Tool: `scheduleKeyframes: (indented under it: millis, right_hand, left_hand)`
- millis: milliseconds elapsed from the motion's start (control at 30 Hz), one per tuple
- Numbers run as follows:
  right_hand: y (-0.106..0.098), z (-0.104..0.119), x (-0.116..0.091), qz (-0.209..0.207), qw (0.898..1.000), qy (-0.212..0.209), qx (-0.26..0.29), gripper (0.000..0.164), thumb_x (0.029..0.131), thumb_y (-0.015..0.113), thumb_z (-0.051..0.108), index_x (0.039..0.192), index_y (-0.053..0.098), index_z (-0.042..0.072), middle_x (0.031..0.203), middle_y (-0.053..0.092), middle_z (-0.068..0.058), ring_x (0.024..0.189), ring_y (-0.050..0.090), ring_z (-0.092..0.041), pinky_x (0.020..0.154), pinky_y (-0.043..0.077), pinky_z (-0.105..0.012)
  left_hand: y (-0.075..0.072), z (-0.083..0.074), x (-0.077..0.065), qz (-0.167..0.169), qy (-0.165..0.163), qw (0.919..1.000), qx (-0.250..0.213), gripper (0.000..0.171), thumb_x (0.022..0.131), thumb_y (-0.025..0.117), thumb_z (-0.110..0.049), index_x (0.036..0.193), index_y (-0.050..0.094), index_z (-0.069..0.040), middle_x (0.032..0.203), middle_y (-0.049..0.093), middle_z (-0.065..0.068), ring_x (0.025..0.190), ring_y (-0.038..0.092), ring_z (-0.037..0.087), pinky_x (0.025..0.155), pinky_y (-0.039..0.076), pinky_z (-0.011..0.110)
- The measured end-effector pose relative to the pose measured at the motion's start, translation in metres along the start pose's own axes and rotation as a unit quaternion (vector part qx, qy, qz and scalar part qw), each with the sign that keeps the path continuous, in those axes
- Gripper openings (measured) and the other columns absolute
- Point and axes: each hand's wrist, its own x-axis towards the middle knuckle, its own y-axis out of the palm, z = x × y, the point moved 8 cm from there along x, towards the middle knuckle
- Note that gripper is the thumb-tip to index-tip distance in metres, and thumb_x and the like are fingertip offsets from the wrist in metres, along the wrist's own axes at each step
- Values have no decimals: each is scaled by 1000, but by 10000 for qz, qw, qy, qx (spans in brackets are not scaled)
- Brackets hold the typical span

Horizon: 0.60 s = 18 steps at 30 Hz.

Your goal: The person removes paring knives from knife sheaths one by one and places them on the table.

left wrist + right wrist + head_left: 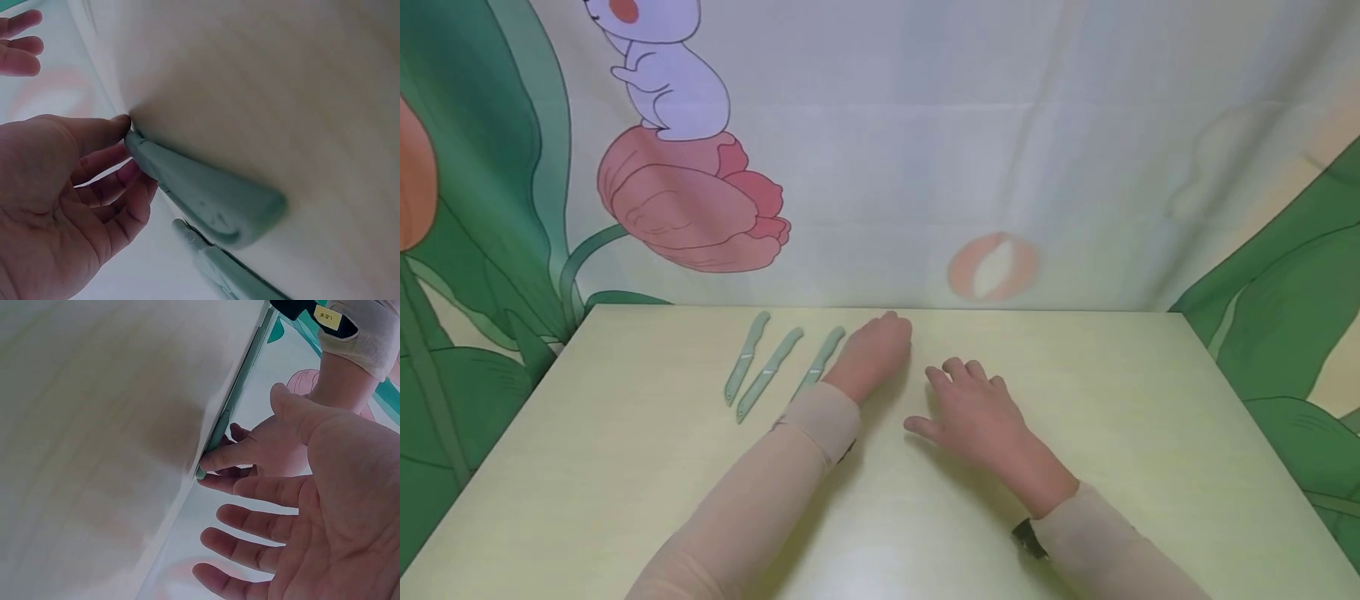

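Note:
Three slim pale-green sheathed knives show in the head view: one knife at the far left, a middle knife, and a third knife partly covered by the left forearm. My left hand is beside them near the table's back edge. In the left wrist view its thumb and fingers pinch the end of another green knife, which lies low at the tabletop and is hidden in the head view. My right hand hovers to the right, palm down, fingers spread, holding nothing.
The pale yellow table ends at the back against a hanging printed cloth with a rabbit and flowers. Both sleeved forearms reach in from the front. A dark strap sits at the right wrist.

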Motion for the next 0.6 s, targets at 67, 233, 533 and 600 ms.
scheduleKeyframes:
  millis: [67,233,533,600]
  right_hand:
    - [1,1,1,22,10000,7,-9,78,95,68,66,146,59,8,142,57,-15,124,53,-37,92,50,-56]
    - [2,3,2,69,10000,12,-37,78,95,69,66,146,59,8,142,57,-15,125,53,-37,92,50,-56]
    - [3,9,6,117,9999,-71,-13,77,94,70,65,145,60,8,135,60,-14,120,55,-36,89,50,-55]
    - [3,10,7,122,9999,-98,-31,77,94,70,66,144,61,8,131,61,-13,117,56,-35,88,51,-54]
  left_hand:
    - [1,0,0,50,-14,10000,0,19,110,49,-4,120,65,-3,113,62,13,92,62,26,83,59,41]
    - [2,3,1,160,-175,9997,-24,24,111,45,-4,127,63,0,124,63,17,103,66,28,93,58,41]
    - [3,14,3,251,-819,9957,-347,28,112,42,-3,129,63,2,132,62,23,102,68,28,91,59,39]
    - [3,17,3,241,-962,9942,-423,27,112,42,-3,129,63,2,131,62,22,98,67,27,89,59,39]
